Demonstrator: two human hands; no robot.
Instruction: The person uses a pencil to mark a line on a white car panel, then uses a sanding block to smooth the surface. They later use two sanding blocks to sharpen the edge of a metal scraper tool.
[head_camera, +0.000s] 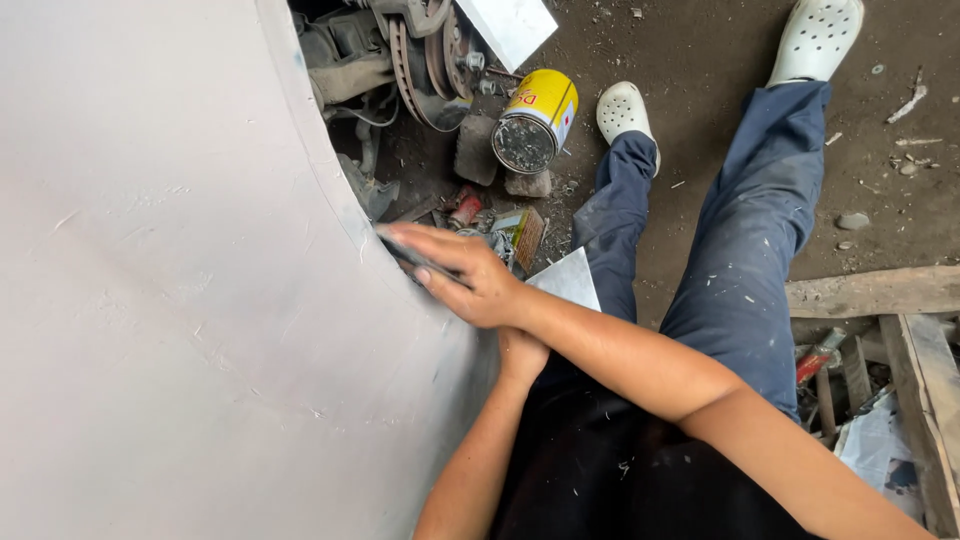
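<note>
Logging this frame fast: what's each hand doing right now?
Right hand: pressed flat on a dark sanding pad at the grey panel edge.
Left hand: mostly hidden beneath the right forearm; cannot tell.

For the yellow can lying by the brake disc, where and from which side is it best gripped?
Grip the yellow can around its cylindrical wall, coming from above. It lies on its side, its dirty open end facing the camera, stones close below that end, so the rounded upper flank looks freest. Both hands are busy at the grey panel.
</note>
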